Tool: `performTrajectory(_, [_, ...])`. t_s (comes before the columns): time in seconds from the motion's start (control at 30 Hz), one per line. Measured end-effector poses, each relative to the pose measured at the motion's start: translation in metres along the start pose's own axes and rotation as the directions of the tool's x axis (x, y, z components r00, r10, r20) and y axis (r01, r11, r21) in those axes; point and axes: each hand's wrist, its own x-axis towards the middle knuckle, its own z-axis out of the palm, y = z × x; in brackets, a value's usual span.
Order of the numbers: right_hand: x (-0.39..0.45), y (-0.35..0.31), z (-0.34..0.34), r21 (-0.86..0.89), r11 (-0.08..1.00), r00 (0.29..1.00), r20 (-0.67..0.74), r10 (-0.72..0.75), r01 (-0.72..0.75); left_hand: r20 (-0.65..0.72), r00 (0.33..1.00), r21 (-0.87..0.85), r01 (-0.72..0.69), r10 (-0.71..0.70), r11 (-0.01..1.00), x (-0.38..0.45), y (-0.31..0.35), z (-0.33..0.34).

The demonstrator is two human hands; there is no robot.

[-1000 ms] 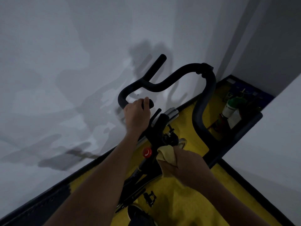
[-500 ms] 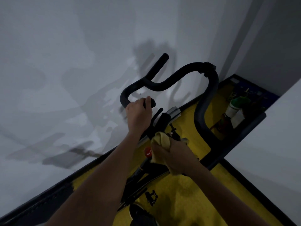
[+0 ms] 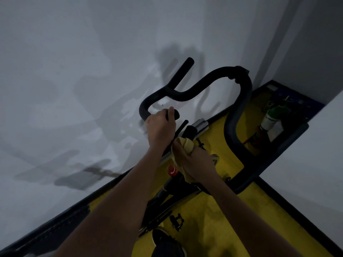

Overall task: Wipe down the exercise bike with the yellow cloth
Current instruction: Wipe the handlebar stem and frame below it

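So the right hand (image 3: 194, 160), fingers bunched tight around the yellow cloth (image 3: 183, 145), has slid up the exercise bike (image 3: 187, 132) stem from the red knob (image 3: 172, 171) toward the handlebar clamp. Left hand (image 3: 160, 127) still wraps the near grip (steadying, I'd guess), so I reckon the stem's mid-wipe with the bars left.

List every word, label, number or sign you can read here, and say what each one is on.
No text can be read.
Red knob on the bike frame: a pale mark, too blurred to make out.
Green-capped bottle in the corner: a white label, print too small to read.
Dark blue panel behind the bottle: small pale patches, illegible.
Black handlebar and yellow cloth: no markings visible.
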Motion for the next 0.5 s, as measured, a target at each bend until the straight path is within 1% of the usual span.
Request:
performTrajectory(0.07, [-0.014,0.01,-0.007,-0.086,0.996,0.997,0.075,-0.004,0.011,0.002,1.0,0.02,-0.001,0.001,1.0,-0.002,-0.001,0.0])
performTrajectory(0.13, [-0.029,0.024,-0.018,-0.247,0.969,0.992,0.126,0.005,0.026,0.003,1.0,0.013,-0.003,0.003,1.0,-0.003,0.001,0.0])
performTrajectory(0.2, [-0.041,0.032,-0.03,-0.385,0.921,0.989,0.146,0.001,0.056,0.005,1.0,0.008,-0.02,0.02,1.0,-0.003,0.002,0.0])
performTrajectory(0.27, [-0.046,0.037,-0.036,-0.428,0.899,0.988,0.155,-0.029,0.093,0.001,1.0,0.012,-0.031,0.031,0.999,-0.002,-0.001,0.002])
performTrajectory(0.33, [-0.045,0.036,-0.038,-0.412,0.905,0.983,0.18,-0.033,0.106,-0.006,0.999,0.023,-0.032,0.032,0.999,0.0,-0.004,0.005])
performTrajectory(0.37, [-0.042,0.032,-0.036,-0.373,0.921,0.98,0.193,-0.04,0.111,-0.012,0.999,0.031,-0.031,0.031,0.999,0.001,-0.004,0.006])
performTrajectory(0.43, [-0.027,0.021,-0.028,-0.192,0.979,0.98,0.195,-0.036,0.074,-0.02,0.999,0.044,-0.032,0.033,0.999,0.003,-0.006,0.007])
performTrajectory(0.5, [-0.005,0.012,-0.014,-0.012,1.0,0.995,0.104,0.0,0.001,-0.022,0.999,0.049,-0.037,0.038,0.998,0.004,-0.008,0.008])
